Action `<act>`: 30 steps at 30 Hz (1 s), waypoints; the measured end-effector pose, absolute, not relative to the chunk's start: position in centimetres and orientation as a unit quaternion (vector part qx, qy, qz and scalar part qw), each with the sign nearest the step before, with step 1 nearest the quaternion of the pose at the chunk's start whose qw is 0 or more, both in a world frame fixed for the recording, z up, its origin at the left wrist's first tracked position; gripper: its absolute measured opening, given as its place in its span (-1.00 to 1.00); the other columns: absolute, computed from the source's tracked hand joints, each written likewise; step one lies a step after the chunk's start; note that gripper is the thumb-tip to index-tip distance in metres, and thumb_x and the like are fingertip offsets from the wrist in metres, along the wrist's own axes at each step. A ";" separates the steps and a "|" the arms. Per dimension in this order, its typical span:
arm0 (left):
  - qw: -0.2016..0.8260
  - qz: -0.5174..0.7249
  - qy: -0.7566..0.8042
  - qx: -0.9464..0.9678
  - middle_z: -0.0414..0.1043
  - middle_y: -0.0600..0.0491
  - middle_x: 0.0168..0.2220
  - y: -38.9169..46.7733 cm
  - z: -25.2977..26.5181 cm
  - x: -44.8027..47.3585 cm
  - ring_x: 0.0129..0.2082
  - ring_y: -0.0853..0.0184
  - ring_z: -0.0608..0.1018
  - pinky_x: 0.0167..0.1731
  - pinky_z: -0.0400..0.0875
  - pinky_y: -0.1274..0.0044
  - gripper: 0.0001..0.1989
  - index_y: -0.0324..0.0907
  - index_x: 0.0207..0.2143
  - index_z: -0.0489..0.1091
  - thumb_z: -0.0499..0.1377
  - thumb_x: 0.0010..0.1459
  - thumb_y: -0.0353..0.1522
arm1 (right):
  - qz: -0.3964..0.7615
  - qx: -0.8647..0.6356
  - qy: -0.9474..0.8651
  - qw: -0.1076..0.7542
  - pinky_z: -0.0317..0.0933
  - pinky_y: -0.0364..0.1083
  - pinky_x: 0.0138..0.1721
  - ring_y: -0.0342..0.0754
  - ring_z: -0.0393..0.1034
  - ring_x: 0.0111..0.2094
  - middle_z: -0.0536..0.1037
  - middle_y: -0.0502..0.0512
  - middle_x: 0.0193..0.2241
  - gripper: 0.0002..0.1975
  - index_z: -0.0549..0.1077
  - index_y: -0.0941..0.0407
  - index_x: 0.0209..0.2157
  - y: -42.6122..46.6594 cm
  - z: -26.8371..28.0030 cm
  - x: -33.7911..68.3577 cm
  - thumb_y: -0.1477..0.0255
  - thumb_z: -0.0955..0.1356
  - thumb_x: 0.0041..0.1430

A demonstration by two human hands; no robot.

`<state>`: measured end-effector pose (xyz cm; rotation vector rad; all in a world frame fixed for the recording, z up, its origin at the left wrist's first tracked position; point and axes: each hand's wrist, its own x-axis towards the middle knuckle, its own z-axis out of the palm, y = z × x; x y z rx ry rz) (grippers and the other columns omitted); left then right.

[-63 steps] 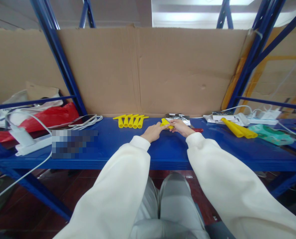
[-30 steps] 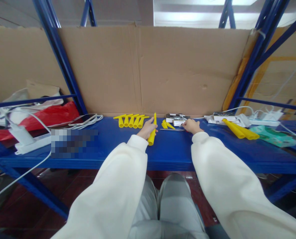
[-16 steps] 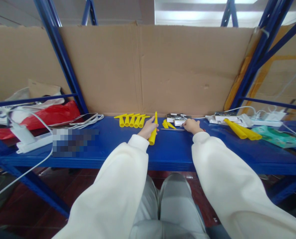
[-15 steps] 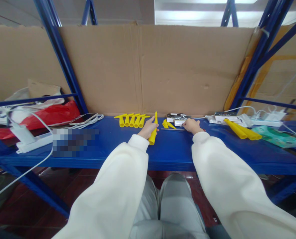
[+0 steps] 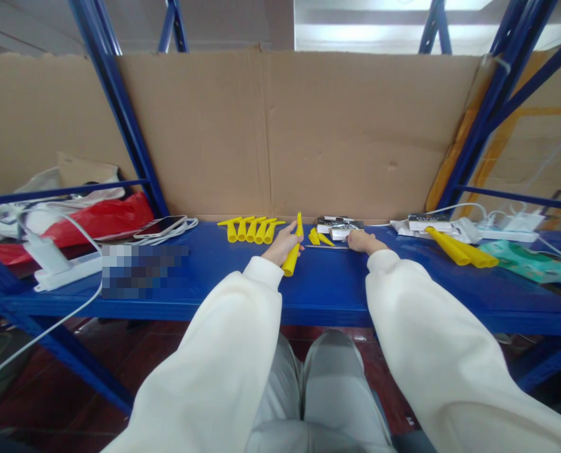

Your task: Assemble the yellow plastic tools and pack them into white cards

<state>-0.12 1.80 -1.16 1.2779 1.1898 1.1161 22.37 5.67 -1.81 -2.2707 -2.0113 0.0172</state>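
Cone, yellow [image 5: 289,262], held in left hand [image 5: 281,246], near middle of blue surface [image 5: 327,292]. Fingers wrapped around it; wide round end toward 6 o'clock, narrow tip toward 1 o'clock. Can't tell if it touches the surface.

Clock below is centred on that cone. Right hand [image 5: 364,241] at 3 o'clock, fingers curled, low over the surface, at the end of a thin metal rod [image 5: 327,246]. Can't tell whether it's pinching the rod; fingertips hidden. Hands well apart, both in white sleeves.

Small yellow pieces [image 5: 320,237] at 2 o'clock, between the hands, just beyond the rod. White boxes [image 5: 340,228] also 2 o'clock, a bit farther, just beside the right hand.

Row of five yellow parts [image 5: 250,233] at 10 o'clock, side by side, round ends facing the person. Pair of yellow cones [image 5: 459,250] at 3 o'clock, well apart from the right hand, lying next to each other; green packet [image 5: 532,261] just past them.

9 o'clock, far: phone [image 5: 160,226], red bag [image 5: 101,220], white power strip [image 5: 67,274]. Cardboard panel [image 5: 303,132] at 12.
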 end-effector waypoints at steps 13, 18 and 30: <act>0.508 0.467 0.496 0.528 0.49 -0.07 -0.10 1.3 -0.9 -0.1 -0.65 0.57 0.36 -0.71 0.27 0.70 -0.22 -0.05 0.42 0.03 0.09 0.18 -0.61 | -0.015 -0.709 -0.705 0.012 0.30 -0.13 -0.05 0.08 0.49 0.03 0.57 0.43 0.01 -0.66 0.53 0.31 0.00 5.1 -1.6 21.9 0.56 0.23 0.30; 0.509 0.466 0.495 0.528 0.50 -0.07 -0.11 1.4 -0.9 -0.1 -0.64 0.56 0.37 -0.70 0.26 0.70 -0.22 -0.05 0.42 0.03 0.08 0.18 -0.61 | -0.021 -0.704 -0.710 0.008 0.30 -0.14 -0.12 0.07 0.52 -0.05 0.60 0.40 -0.06 -0.68 0.55 0.31 -0.02 4.8 -1.3 21.9 0.55 0.25 0.29; 0.510 0.466 0.497 0.525 0.48 -0.08 -0.09 1.6 -1.0 -0.1 -0.63 0.54 0.38 -0.68 0.26 0.67 -0.21 -0.05 0.42 0.04 0.09 0.17 -0.61 | -0.042 -0.688 -0.724 0.001 0.29 -0.15 -0.17 0.06 0.54 -0.16 0.63 0.39 -0.15 -0.68 0.59 0.30 -0.07 4.2 -1.1 21.5 0.58 0.25 0.28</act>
